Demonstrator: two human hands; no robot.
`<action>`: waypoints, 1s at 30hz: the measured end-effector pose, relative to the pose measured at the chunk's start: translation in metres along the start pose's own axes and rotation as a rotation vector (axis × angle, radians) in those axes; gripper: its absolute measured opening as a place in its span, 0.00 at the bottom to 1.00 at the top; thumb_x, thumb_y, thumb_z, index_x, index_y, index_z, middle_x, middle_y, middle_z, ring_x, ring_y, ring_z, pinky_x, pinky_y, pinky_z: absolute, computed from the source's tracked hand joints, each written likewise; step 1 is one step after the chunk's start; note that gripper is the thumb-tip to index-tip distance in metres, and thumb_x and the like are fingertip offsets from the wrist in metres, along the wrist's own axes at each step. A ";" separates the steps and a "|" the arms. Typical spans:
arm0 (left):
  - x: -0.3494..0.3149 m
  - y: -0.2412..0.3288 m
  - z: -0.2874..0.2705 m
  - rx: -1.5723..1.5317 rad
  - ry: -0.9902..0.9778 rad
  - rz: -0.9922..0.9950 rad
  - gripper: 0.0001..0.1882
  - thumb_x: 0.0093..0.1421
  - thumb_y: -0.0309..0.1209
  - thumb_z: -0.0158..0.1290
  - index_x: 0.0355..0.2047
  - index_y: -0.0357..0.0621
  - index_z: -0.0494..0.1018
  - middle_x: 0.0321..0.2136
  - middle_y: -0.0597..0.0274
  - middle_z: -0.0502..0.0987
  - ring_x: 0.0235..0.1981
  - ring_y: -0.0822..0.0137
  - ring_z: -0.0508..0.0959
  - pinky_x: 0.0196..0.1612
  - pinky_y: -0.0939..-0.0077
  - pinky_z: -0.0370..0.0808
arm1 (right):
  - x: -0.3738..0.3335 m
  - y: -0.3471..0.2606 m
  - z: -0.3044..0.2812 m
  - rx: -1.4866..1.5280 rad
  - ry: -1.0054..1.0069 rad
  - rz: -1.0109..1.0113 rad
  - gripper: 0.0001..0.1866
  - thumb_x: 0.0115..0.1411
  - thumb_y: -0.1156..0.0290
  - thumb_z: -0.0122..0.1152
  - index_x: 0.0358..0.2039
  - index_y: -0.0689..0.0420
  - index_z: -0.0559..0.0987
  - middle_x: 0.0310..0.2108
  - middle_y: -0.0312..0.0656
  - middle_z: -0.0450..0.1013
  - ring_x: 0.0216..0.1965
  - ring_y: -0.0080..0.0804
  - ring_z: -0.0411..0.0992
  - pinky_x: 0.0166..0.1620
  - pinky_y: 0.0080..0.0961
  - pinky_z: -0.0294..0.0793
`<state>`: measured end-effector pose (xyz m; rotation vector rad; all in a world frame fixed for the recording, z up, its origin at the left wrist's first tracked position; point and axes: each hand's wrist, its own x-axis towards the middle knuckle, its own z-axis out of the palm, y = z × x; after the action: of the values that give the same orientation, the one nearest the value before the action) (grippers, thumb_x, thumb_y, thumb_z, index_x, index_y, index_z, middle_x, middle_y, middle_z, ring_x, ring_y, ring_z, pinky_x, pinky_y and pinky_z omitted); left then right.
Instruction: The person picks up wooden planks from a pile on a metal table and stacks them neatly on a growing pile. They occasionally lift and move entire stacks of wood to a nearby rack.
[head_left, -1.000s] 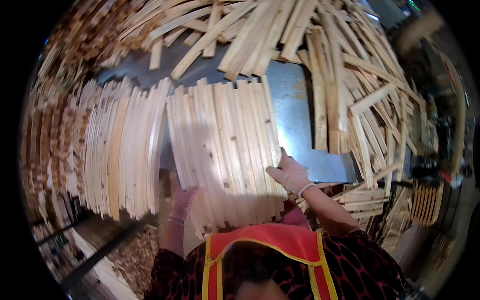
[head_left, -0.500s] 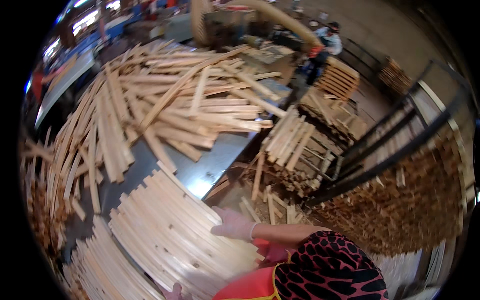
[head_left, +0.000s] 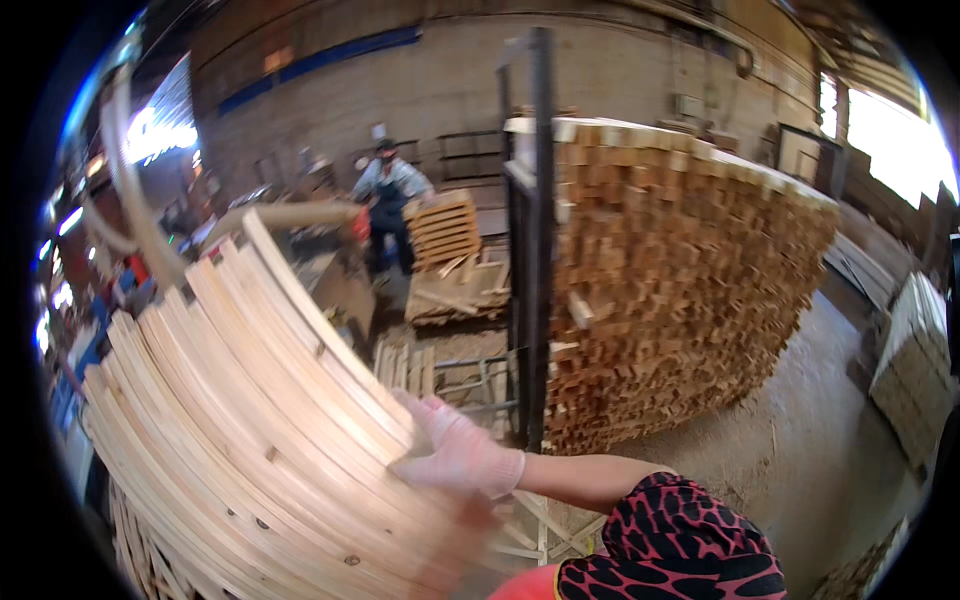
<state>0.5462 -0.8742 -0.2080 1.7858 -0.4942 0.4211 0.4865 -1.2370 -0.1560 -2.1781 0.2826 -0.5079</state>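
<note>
A wide layer of pale wooden strips point(head_left: 260, 400), laid side by side with some knots showing, spans the left and lower middle of the view. My right hand point(head_left: 455, 450), in a pale glove, is closed on the right edge of this layer, thumb over the top face. The strips are raised and tilted, their far ends uneven. My left hand is out of sight. A brownish blur sits just below my right hand, and I cannot make out what it is.
A tall stack of wood pieces point(head_left: 680, 290) stands to the right behind a dark metal post point(head_left: 540, 240). Further back, a person point(head_left: 388, 205) stands beside a smaller pile of slats point(head_left: 444, 230). Another stack point(head_left: 912, 360) is at the far right on the floor.
The view has swung right and up, from the table of loose strips toward the tall stack. The strip layer has come along, lifted off the table in my right hand. My left hand has left view.
</note>
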 end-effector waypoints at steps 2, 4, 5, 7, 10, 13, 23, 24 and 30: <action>0.004 0.027 0.043 0.039 0.018 0.191 0.43 0.63 0.46 0.66 0.67 0.25 0.64 0.56 0.33 0.78 0.57 0.41 0.79 0.61 0.49 0.76 | -0.022 0.012 -0.070 -0.005 0.150 -0.033 0.60 0.51 0.54 0.80 0.78 0.60 0.56 0.55 0.53 0.69 0.60 0.46 0.69 0.66 0.33 0.69; 0.006 0.047 0.092 0.061 0.008 0.318 0.43 0.63 0.48 0.66 0.66 0.25 0.66 0.55 0.34 0.79 0.54 0.40 0.80 0.60 0.49 0.77 | -0.048 0.035 -0.145 -0.006 0.274 -0.098 0.60 0.50 0.54 0.79 0.77 0.61 0.57 0.55 0.56 0.69 0.60 0.48 0.69 0.66 0.35 0.69; 0.006 0.051 0.124 0.051 -0.023 0.346 0.44 0.63 0.50 0.66 0.66 0.25 0.65 0.55 0.35 0.79 0.53 0.40 0.80 0.60 0.49 0.77 | -0.068 0.041 -0.193 0.030 0.315 -0.098 0.61 0.50 0.50 0.78 0.77 0.63 0.57 0.56 0.59 0.69 0.60 0.51 0.70 0.66 0.37 0.68; -0.002 0.092 0.185 0.057 -0.144 0.609 0.41 0.62 0.41 0.62 0.70 0.32 0.62 0.60 0.38 0.75 0.54 0.43 0.79 0.57 0.53 0.78 | -0.100 0.065 -0.280 -0.030 0.491 -0.116 0.60 0.49 0.53 0.78 0.77 0.64 0.57 0.55 0.57 0.69 0.60 0.48 0.70 0.66 0.35 0.69; -0.006 0.195 0.282 -0.066 -0.266 0.890 0.42 0.59 0.24 0.53 0.75 0.41 0.57 0.68 0.43 0.65 0.58 0.50 0.77 0.53 0.59 0.79 | -0.148 0.110 -0.396 0.126 0.614 -0.210 0.59 0.49 0.57 0.79 0.75 0.68 0.57 0.57 0.57 0.69 0.61 0.46 0.69 0.67 0.36 0.68; -0.035 0.270 0.384 -0.478 -0.255 0.341 0.47 0.54 0.23 0.53 0.76 0.36 0.53 0.68 0.44 0.65 0.61 0.52 0.74 0.57 0.60 0.76 | -0.197 0.132 -0.494 0.135 0.715 -0.218 0.57 0.52 0.61 0.79 0.75 0.68 0.57 0.61 0.56 0.69 0.64 0.44 0.68 0.69 0.38 0.66; -0.101 0.520 0.582 -0.977 -0.763 0.232 0.53 0.50 0.15 0.57 0.77 0.40 0.51 0.62 0.50 0.73 0.55 0.60 0.80 0.53 0.70 0.81 | -0.353 0.145 -0.674 0.207 0.957 -0.288 0.49 0.58 0.62 0.79 0.73 0.64 0.62 0.61 0.48 0.76 0.58 0.34 0.77 0.62 0.33 0.80; -0.111 0.538 0.595 -0.970 -0.801 0.237 0.52 0.51 0.14 0.58 0.77 0.41 0.52 0.61 0.50 0.74 0.54 0.61 0.80 0.53 0.70 0.82 | -0.369 0.149 -0.689 0.153 1.006 -0.250 0.48 0.59 0.60 0.79 0.73 0.64 0.63 0.60 0.48 0.76 0.58 0.34 0.78 0.61 0.33 0.81; -0.124 0.663 0.671 -0.909 -0.825 0.884 0.37 0.63 0.29 0.62 0.71 0.39 0.61 0.58 0.54 0.76 0.52 0.67 0.80 0.53 0.72 0.82 | -0.437 0.154 -0.820 0.041 1.008 -0.181 0.36 0.63 0.57 0.75 0.65 0.62 0.73 0.52 0.46 0.80 0.51 0.33 0.82 0.56 0.33 0.86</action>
<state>0.1078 -1.6629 0.0933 0.6961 -1.7540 -0.0212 -0.2776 -1.7439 0.0588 -1.7450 0.5950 -1.6766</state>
